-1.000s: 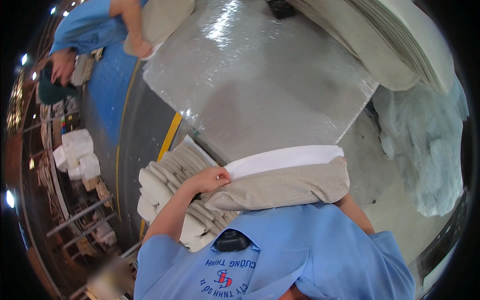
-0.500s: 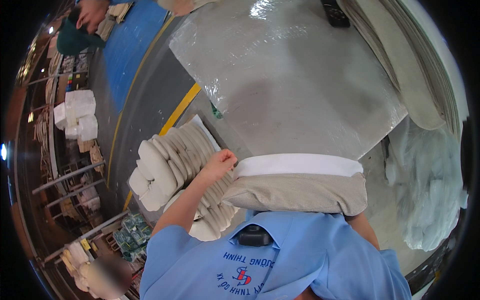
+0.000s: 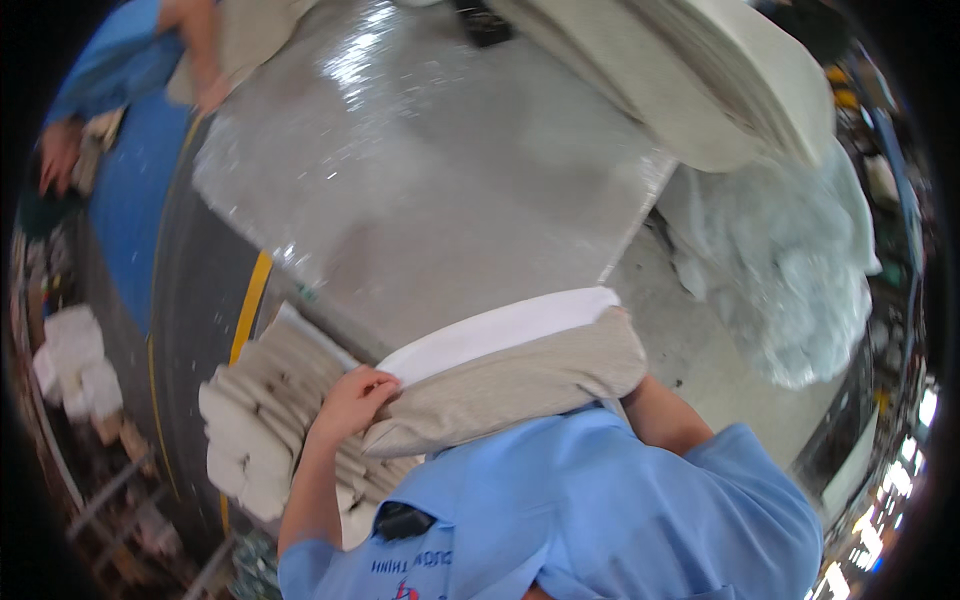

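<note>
A beige fabric cushion cover [image 3: 510, 388] is held against my front, with a long white foam pad [image 3: 500, 330] showing along its far side. My left hand [image 3: 358, 400] has its fingers closed at the left end, pinching the cover's edge where it meets the foam. My right forearm [image 3: 668, 412] reaches up to the cushion's right end, and the hand itself is hidden behind or beneath it. Below and left of my left hand, several beige cushions [image 3: 255, 430] are stacked in rows.
A table [image 3: 440, 190] covered in shiny plastic film lies ahead. Layered beige pads [image 3: 690, 90] and a dark device [image 3: 484, 24] lie at its far side. Clear plastic bags [image 3: 790, 280] are heaped at right. A co-worker's hand [image 3: 212, 92] touches the table's far left corner.
My view has swung to the right. My left hand has moved from beside the cushion onto its left end and closed on the cover. A co-worker has come further into view at upper left.
</note>
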A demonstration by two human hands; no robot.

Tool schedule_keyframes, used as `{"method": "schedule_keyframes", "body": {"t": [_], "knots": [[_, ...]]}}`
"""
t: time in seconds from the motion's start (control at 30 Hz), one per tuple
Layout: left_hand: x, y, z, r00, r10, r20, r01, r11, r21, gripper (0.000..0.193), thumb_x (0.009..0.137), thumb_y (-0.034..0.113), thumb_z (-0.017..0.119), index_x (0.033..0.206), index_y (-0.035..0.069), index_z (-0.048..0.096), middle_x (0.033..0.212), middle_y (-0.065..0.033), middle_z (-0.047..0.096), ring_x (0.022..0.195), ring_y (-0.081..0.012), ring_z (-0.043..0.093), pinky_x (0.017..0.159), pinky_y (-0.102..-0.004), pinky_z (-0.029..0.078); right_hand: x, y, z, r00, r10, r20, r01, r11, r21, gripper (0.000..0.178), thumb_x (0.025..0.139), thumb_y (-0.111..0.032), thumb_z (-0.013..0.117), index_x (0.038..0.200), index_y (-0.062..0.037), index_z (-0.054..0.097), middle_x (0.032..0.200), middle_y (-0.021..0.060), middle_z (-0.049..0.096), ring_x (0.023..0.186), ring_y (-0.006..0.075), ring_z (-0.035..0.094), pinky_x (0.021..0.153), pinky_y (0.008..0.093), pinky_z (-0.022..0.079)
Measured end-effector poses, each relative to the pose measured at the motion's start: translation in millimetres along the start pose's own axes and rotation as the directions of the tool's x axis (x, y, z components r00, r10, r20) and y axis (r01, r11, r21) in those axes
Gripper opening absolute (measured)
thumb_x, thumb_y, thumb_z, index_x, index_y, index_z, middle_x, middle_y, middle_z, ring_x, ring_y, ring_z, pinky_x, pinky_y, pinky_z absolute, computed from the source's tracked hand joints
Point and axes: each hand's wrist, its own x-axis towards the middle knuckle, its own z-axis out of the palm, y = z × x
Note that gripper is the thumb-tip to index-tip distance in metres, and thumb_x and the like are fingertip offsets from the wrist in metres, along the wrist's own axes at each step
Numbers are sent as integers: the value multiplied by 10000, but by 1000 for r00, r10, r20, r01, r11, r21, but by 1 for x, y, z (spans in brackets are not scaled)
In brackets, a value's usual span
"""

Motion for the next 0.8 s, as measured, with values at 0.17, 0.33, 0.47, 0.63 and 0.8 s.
{"method": "schedule_keyframes", "body": {"t": [0.17, 0.33, 0.47, 0.63, 0.8], "knots": [[44, 80, 21, 967, 167, 195, -165, 986, -25, 275, 997, 226, 662, 1190, 48, 745, 1039, -109, 709, 961, -239, 667, 872, -331, 520, -12, -61, 49, 875, -328, -357, 52, 796, -603, 297, 1052, -340, 626, 989, -67, 726, 734, -51, 569, 746, 96, 576, 684, 293, 470], [85, 172, 65, 885, 279, 374, -364, 914, 181, 262, 978, 272, 679, 1087, 40, 736, 961, -126, 698, 897, -273, 664, 804, -370, 518, -67, -133, 109, 930, -257, 264, 351, 404, -845, 201, 1017, -230, 655, 983, -55, 747, 901, 24, 640, 870, 172, 632, 779, 327, 512], [103, 195, 87, 889, 160, 430, -290, 922, 255, 258, 954, 284, 707, 970, 27, 691, 865, -140, 675, 824, -289, 661, 743, -400, 517, -67, -149, 124, 854, 47, 518, 516, 47, -855, 145, 942, -194, 713, 1025, -85, 760, 1066, 91, 660, 981, 252, 649, 871, 374, 526], [79, 174, 116, 901, 413, 130, -433, 863, 262, 176, 954, 196, 701, 981, 28, 653, 873, -151, 672, 792, -283, 653, 729, -399, 517, -52, -158, 139, 872, 275, 406, 449, -116, -886, 175, 929, -202, 719, 1055, -85, 750, 1057, 100, 651, 1000, 267, 637, 891, 384, 516], [38, 170, 99, 856, 500, -132, -471, 859, 200, 109, 971, 115, 663, 1025, 21, 657, 1000, -146, 678, 851, -259, 651, 775, -372, 516, -44, -146, 173, 780, 337, 527, 610, -226, -759, 196, 953, -225, 685, 1054, -66, 739, 1072, 142, 664, 1044, 344, 642, 921, 444, 512]]}}
